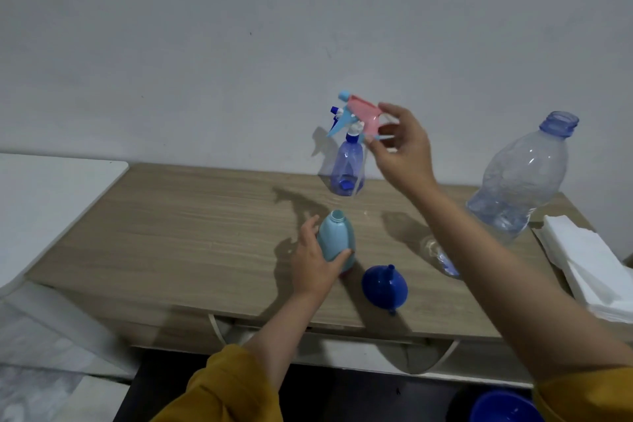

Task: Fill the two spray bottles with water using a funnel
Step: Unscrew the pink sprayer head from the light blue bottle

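Left hand [313, 265]: fingers wrapped around the uncapped light-blue spray bottle [335, 243], upright on the wooden table [178, 233]. Right hand [402, 144]: fingertips pinching the pink trigger head [364, 111], held aloft. Set the head down clear of the open neck; seat the blue funnel [385, 286], lying just right of the left thumb.

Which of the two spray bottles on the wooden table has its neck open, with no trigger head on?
The opaque light blue spray bottle, gripped by the left hand. The clear blue spray bottle behind it still wears its trigger head.
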{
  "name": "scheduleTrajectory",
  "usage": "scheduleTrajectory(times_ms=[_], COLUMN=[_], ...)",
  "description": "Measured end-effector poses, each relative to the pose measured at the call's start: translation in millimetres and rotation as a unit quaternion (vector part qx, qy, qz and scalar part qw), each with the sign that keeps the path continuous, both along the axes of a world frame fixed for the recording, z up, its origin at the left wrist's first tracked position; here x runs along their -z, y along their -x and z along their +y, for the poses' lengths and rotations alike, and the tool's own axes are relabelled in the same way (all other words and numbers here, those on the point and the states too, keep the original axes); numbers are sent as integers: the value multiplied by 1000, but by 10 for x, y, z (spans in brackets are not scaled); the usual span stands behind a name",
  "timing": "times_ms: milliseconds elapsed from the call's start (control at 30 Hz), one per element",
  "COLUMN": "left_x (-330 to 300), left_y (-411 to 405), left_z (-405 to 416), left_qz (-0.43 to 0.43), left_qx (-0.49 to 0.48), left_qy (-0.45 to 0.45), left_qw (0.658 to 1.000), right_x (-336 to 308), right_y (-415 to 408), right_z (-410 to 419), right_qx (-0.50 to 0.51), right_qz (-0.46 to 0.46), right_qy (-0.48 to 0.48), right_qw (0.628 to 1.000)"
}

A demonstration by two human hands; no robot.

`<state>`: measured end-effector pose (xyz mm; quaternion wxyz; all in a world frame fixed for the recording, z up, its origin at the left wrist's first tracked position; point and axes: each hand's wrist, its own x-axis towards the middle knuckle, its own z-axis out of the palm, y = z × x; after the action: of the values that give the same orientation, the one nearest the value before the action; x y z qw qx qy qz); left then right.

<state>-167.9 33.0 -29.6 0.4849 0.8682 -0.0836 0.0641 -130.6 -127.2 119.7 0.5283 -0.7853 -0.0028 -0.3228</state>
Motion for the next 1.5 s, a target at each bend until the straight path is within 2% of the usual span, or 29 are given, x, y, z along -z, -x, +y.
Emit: scheduleTrajectory(times_ms=[100, 233, 433, 733, 967, 1033, 1100, 1133, 1200, 1267, 1400, 1500], left_x=[12, 32, 20, -20, -55, -50, -48, -46, -47, -54, -63, -71], left_y=[13, 18, 31, 59, 72, 70, 69, 67, 68, 74, 89, 92], left_z=[-18, -37, -51, -74, -72, -68, -66, -67, -65, -63, -52, -36], left_qz=[-23, -25, -18, -3, 7, 8, 6, 3, -2, 2, 1, 4], left_qx=[-2, -15, -21, -33, -32, -29, -28, -29, -30, -27, -23, -19], left_qy=[-14, -28, -41, -56, -61, -64, -63, -63, -62, -66, -76, -79], left_qw=[1000, 999, 999, 998, 998, 998, 998, 998, 998, 997, 997, 997], right_x=[-371, -447, 460, 1355, 1557, 1506, 1423, 1369, 1254, 1214, 1281, 1333], right_y=[50, 156, 287, 325, 347, 404, 494, 545, 664, 769, 845, 857], right_z=[-235, -456, -568, -703, -717, -700, -652, -620, -555, -511, -407, -324], right_qx=[11, 27, 68, 61, 60, 63, 66, 52, -22, -118, -151, -141], right_qz=[-16, 56, 275, 432, 448, 418, 349, 315, 305, 333, 417, 421], right_qy=[24, 84, 143, 131, 132, 144, 171, 168, 154, 220, 455, 507], right_qw=[1000, 995, 948, 890, 882, 895, 919, 933, 940, 909, 772, 739])
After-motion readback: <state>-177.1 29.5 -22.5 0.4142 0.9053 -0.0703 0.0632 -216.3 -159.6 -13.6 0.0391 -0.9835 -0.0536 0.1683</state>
